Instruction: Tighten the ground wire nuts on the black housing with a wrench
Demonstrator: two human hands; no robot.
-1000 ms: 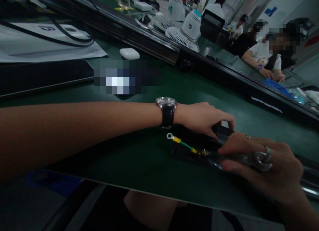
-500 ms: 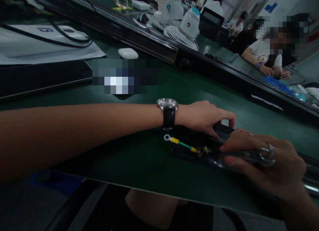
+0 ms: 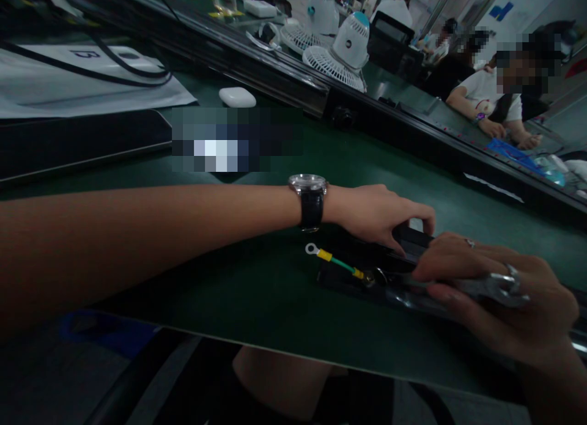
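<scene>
My left hand (image 3: pixel 378 214), with a watch on its wrist, is closed over a black elongated part (image 3: pixel 413 241) lying on the green table. In my right hand (image 3: pixel 509 296) is a metal wrench (image 3: pixel 499 288), pinched between thumb and fingers. The wrench's open jaw points right, and its ring end sits low, close beside a small bolt (image 3: pixel 368 279) on the black part. A short green wire (image 3: pixel 342 266) with yellow sleeves runs from the bolt to a loose ring terminal (image 3: pixel 312 249) at the left. Whether the wrench touches the bolt I cannot tell.
A small white case (image 3: pixel 237 97) and a blurred-out device (image 3: pixel 220 150) lie beyond my left forearm. A dark raised rail (image 3: pixel 321 101) crosses behind. White fans (image 3: pixel 351 46) stand past it, and a person (image 3: pixel 490 101) sits at the far right.
My right hand and the wrench have shifted slightly right. The wrench's ring end has turned and now shows as a rounder loop beside the bolt. My left hand stays on the black part.
</scene>
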